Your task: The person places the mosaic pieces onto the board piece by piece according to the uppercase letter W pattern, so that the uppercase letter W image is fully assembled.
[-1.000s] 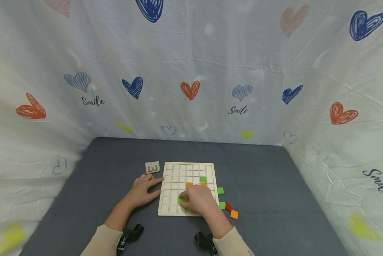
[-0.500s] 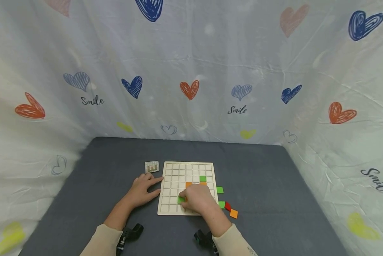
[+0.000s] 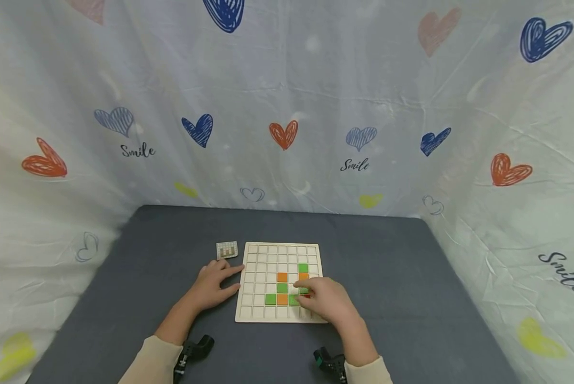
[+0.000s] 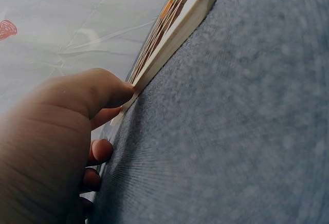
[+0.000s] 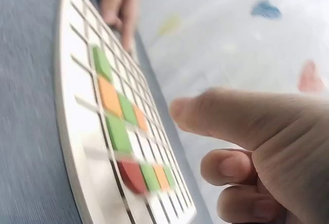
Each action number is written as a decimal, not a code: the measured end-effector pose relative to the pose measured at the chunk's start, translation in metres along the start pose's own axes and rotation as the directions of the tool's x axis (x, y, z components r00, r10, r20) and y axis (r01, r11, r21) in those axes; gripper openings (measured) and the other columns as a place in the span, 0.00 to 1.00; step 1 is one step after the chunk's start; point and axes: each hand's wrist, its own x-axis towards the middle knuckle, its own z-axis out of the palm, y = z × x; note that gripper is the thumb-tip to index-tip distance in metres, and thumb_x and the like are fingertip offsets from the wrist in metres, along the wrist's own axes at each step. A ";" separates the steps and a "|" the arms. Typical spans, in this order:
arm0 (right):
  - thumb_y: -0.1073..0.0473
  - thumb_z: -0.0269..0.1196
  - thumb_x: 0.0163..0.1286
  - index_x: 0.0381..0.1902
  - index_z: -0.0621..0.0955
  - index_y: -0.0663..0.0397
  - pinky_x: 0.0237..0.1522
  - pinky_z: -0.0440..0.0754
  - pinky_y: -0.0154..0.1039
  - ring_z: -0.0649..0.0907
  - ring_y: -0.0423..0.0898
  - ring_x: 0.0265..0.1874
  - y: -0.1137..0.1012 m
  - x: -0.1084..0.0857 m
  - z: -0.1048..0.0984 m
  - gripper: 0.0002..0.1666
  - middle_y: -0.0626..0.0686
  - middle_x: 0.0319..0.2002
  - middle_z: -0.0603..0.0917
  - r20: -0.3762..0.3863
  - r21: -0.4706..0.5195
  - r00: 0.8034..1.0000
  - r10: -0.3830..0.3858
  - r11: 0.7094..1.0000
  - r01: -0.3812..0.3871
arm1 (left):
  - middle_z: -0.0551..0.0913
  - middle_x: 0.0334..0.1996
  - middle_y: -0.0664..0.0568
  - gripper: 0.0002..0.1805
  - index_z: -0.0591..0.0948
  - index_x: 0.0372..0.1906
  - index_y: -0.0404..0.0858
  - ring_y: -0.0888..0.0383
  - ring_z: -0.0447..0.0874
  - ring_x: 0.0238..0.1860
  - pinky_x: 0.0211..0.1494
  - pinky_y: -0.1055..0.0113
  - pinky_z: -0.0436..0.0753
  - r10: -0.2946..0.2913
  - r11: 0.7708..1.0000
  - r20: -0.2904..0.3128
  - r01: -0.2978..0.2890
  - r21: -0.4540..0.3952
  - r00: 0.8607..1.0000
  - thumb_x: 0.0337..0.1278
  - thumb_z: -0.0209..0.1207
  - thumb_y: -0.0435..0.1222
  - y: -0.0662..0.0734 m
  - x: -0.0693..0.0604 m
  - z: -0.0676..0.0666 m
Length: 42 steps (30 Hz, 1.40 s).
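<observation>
A pale wooden grid board (image 3: 261, 268) lies on the dark table. Green tiles (image 3: 270, 300) and orange tiles (image 3: 282, 300) sit in several of its cells; a red rounded piece (image 5: 132, 176) shows in the right wrist view. My left hand (image 3: 213, 288) rests by the board's left edge, thumb and forefinger touching it. Over the right part of the board hovers my right hand (image 3: 330, 301), thumb and fingers apart, with nothing seen between them. It hides some cells and the table patch just right of the board.
A small patterned card (image 3: 226, 250) lies beyond my left hand, near the board's far left corner. Behind the dark grey table (image 3: 388, 256) hangs a pale curtain (image 3: 316, 69) printed with hearts.
My right hand has let go of the green tile at the lower left of the pattern and moved right, uncovering green and orange tiles. The left hand has stayed in place.
</observation>
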 end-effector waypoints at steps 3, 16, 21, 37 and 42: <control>0.53 0.69 0.71 0.55 0.89 0.46 0.20 0.58 0.35 0.60 0.37 0.13 0.015 -0.010 -0.008 0.16 0.41 0.13 0.64 -0.032 0.029 0.997 0.075 0.997 -0.074 | 0.68 0.36 0.59 0.26 0.84 0.65 0.44 0.63 0.53 0.32 0.39 0.60 0.56 -0.002 1.000 0.005 0.002 0.004 1.000 0.63 0.69 0.44 0.000 0.000 0.000; 0.56 0.77 0.60 0.38 0.85 0.47 0.25 0.66 0.40 0.69 0.45 0.17 0.061 -0.040 -0.023 0.12 0.49 0.21 0.71 0.027 0.111 0.946 0.323 0.939 -0.324 | 0.68 0.36 0.59 0.27 0.83 0.66 0.44 0.62 0.55 0.33 0.39 0.59 0.57 -0.038 0.999 0.034 0.038 0.004 0.999 0.64 0.69 0.44 -0.001 0.000 -0.003; 0.52 0.79 0.57 0.37 0.83 0.46 0.22 0.67 0.40 0.71 0.45 0.17 0.067 -0.043 -0.016 0.15 0.48 0.20 0.74 0.025 0.048 0.933 0.359 0.932 -0.360 | 0.68 0.36 0.60 0.27 0.83 0.66 0.45 0.62 0.55 0.33 0.39 0.59 0.58 -0.045 0.999 0.033 0.044 0.015 0.998 0.63 0.69 0.45 -0.002 0.001 -0.004; 0.56 0.76 0.61 0.44 0.88 0.51 0.23 0.70 0.40 0.73 0.44 0.19 0.066 -0.047 -0.013 0.14 0.46 0.22 0.76 -0.059 0.031 0.916 0.397 0.918 -0.396 | 0.69 0.36 0.59 0.26 0.83 0.66 0.45 0.61 0.55 0.33 0.40 0.58 0.58 -0.051 0.999 0.045 0.051 -0.005 0.998 0.64 0.69 0.44 0.001 0.001 -0.001; 0.55 0.78 0.60 0.45 0.87 0.51 0.23 0.68 0.41 0.73 0.44 0.19 0.070 -0.050 -0.013 0.16 0.46 0.23 0.75 -0.056 0.018 0.913 0.404 0.915 -0.404 | 0.68 0.36 0.59 0.27 0.82 0.67 0.46 0.61 0.56 0.33 0.40 0.58 0.58 -0.053 0.999 0.057 0.053 -0.003 0.997 0.64 0.69 0.45 0.000 0.002 0.000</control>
